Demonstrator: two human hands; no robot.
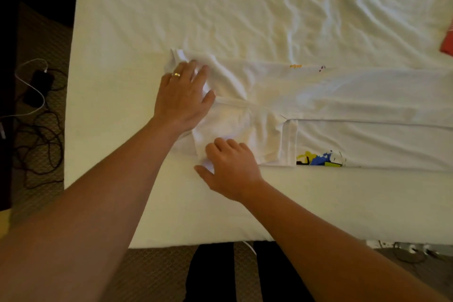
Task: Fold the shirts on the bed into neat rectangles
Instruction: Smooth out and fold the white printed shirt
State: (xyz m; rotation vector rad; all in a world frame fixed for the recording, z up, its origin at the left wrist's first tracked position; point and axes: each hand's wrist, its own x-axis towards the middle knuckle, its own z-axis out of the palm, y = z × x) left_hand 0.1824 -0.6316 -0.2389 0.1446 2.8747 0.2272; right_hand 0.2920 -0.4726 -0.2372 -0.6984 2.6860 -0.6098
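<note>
Shirt (pixel 318 105) white, half-folded, creased; left hand (pixel 182 98) flat on it, right hand (pixel 232 169) pinching hem.

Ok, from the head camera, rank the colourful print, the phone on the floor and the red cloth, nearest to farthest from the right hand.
From the right hand:
1. Colourful print, just to its right on the white shirt.
2. Phone, far left on the floor.
3. Red cloth, at the bed's far right edge.

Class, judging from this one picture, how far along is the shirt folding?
Done: the white shirt lies on the bed, its sides apparently folded inward. In hand: the left hand and right hand work its bunched end. Left: folding it into a rectangle; a red item waits at the edge.
</note>
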